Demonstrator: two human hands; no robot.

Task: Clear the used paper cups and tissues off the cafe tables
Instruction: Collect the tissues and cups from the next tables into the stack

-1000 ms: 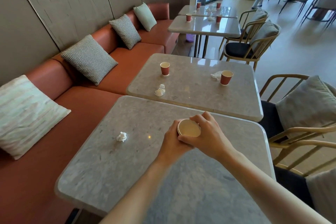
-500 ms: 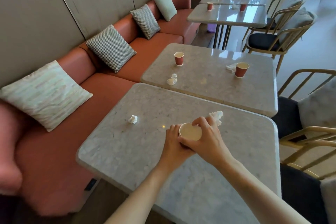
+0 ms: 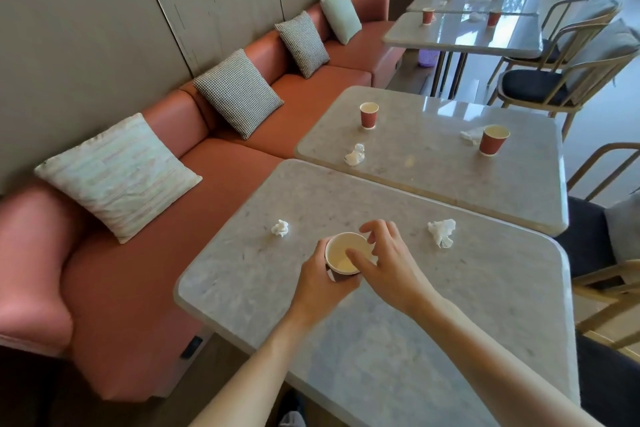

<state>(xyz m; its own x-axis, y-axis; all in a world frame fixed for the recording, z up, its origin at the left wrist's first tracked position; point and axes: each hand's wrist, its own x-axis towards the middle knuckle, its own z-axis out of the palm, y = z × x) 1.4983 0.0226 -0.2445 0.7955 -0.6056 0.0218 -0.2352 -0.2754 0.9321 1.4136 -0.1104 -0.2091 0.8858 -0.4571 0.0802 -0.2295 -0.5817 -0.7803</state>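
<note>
7 cups (image 3: 347, 253); 5 tissues (image 3: 441, 232)

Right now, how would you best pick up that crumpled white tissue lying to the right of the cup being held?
Pinch the crumpled white tissue from straight above, at its bunched upper middle. It lies loose on the grey marble-look table, with folds sticking up, clear of everything. The right hand, open over the red paper cup, is nearest.

Seven paper cups (image 3: 346, 253) show: one at six o'clock, two at the centre, four at one o'clock. Four crumpled tissues (image 3: 441, 231) lie on two tables (image 3: 415, 340); four tables in all. Four cushions (image 3: 239, 92) at ten o'clock.
</note>
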